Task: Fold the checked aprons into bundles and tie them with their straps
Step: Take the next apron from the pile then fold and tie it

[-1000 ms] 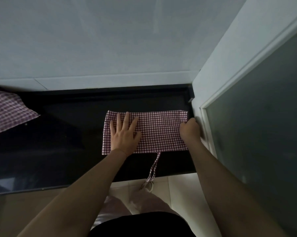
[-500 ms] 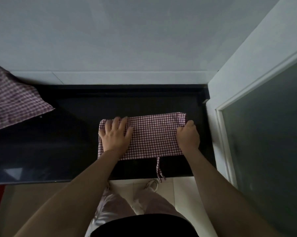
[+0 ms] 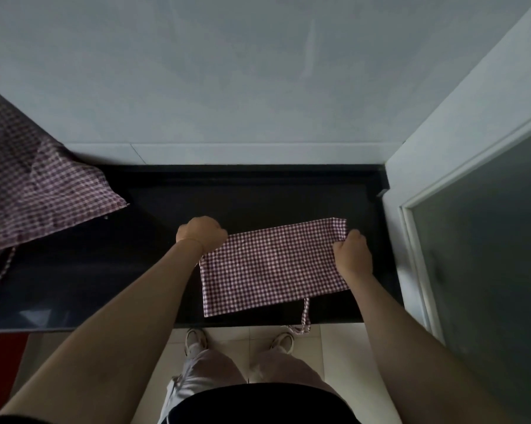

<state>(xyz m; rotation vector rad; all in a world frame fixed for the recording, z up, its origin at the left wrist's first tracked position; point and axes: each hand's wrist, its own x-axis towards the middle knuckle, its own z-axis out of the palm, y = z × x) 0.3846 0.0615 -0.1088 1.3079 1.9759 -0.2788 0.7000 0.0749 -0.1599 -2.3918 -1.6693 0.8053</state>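
Looking down through the head camera, a folded checked apron (image 3: 273, 267) lies as a flat rectangle at the desk's (image 3: 258, 194) 4 o'clock corner. The left hand (image 3: 201, 234) has its fingers curled, pinching the apron's 10 o'clock corner; the right hand (image 3: 351, 249) grips the 3 o'clock edge the same way. A strap (image 3: 304, 316) dangles over the 6 o'clock desk edge, untied. I judge folding is partway: more folds and the tie remain. Another checked apron (image 3: 37, 191) lies crumpled at 9 o'clock, unfolded.
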